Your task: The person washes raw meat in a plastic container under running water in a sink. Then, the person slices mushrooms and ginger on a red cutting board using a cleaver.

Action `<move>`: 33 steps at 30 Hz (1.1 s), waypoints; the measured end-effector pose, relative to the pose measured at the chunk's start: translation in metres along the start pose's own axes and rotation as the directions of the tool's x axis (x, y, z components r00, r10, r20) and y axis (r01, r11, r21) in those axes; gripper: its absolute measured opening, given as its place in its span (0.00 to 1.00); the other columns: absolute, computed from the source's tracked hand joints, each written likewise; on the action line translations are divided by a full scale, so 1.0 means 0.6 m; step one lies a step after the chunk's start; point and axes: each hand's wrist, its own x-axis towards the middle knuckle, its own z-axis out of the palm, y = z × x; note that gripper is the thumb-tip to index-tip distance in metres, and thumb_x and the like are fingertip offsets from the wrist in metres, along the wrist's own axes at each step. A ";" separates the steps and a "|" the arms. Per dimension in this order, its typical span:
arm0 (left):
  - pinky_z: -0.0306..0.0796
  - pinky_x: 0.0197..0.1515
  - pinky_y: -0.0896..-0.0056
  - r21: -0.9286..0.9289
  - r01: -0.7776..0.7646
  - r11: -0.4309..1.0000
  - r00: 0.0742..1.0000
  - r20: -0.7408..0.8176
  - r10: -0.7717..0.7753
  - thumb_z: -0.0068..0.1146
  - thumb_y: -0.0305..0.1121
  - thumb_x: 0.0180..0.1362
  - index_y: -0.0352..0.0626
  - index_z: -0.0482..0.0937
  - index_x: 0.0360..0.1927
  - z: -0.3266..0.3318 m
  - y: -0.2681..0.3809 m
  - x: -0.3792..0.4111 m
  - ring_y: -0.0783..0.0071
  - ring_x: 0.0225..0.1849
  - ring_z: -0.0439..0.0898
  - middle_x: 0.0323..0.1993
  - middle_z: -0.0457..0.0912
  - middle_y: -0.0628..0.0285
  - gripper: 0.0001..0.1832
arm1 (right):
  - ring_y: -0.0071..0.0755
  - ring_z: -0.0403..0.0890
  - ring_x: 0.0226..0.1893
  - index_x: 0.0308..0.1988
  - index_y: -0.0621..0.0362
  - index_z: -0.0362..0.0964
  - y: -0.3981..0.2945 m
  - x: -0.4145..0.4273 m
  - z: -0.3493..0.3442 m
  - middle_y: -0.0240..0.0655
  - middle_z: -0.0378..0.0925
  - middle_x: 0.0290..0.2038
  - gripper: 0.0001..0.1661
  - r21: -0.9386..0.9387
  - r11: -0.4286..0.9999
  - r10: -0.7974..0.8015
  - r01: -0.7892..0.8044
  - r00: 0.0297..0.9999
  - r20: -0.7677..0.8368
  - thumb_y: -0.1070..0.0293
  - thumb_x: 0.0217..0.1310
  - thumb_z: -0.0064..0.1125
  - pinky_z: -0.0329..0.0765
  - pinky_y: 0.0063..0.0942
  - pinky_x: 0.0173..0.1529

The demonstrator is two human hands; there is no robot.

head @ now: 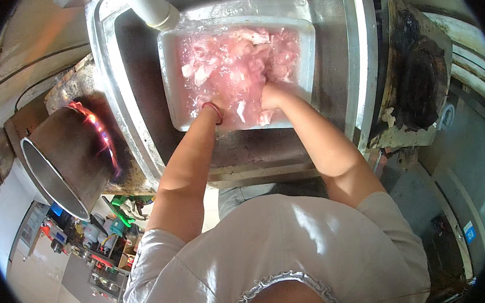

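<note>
A white plastic tub (pixel 167 80) stands inside a metal sink (pixel 251 150). Pinkish water fills it, with several pieces of raw meat (pixel 254 35) in and just above the surface. My left hand (pixel 217 98), below a red bracelet (pixel 214 110), is sunk in the water near the tub's front side. To its right, my right hand (pixel 270 97) also dips in, close to some meat. The fingers of both hands are hidden by cloudy water, so any grip is unclear. A white pipe (pixel 153 8) ends over the tub's back left corner, where the water is stirred.
Left of the sink, a large metal pot (pixel 68 158) sits at a burner with orange flames (pixel 100 131) showing along its base. A blackened round burner (pixel 421 84) is on the right. Shelves with tools and bottles (pixel 98 233) stand at lower left.
</note>
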 end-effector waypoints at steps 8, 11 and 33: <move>0.72 0.38 0.73 -0.972 -0.002 0.236 0.964 -0.065 -0.258 0.55 0.18 0.43 0.40 0.66 0.49 -0.223 0.126 -0.043 0.69 0.36 0.77 0.34 0.76 0.55 0.26 | 0.33 0.75 0.40 0.53 0.56 0.60 -0.006 -0.026 -0.052 0.41 0.70 0.47 0.36 0.566 0.699 -0.227 0.437 0.886 -0.404 0.78 0.40 0.61 0.76 0.25 0.35; 0.69 0.41 0.63 -0.705 -0.206 0.679 0.755 -0.556 -0.347 0.60 0.24 0.42 0.45 0.64 0.54 -0.218 0.096 -0.033 0.62 0.42 0.73 0.45 0.70 0.49 0.31 | 0.38 0.71 0.47 0.53 0.50 0.60 -0.013 -0.050 -0.059 0.41 0.62 0.54 0.33 0.432 0.695 0.011 0.576 0.591 -0.806 0.57 0.48 0.63 0.72 0.33 0.50; 0.67 0.42 0.62 -0.963 0.141 0.231 0.539 -0.121 -0.833 0.56 0.44 0.50 0.37 0.71 0.47 -0.262 0.021 0.042 0.60 0.45 0.71 0.47 0.71 0.51 0.25 | 0.49 0.64 0.54 0.57 0.58 0.57 -0.010 -0.053 -0.118 0.52 0.61 0.54 0.34 0.466 0.878 0.309 0.106 0.618 -0.723 0.52 0.54 0.50 0.63 0.34 0.56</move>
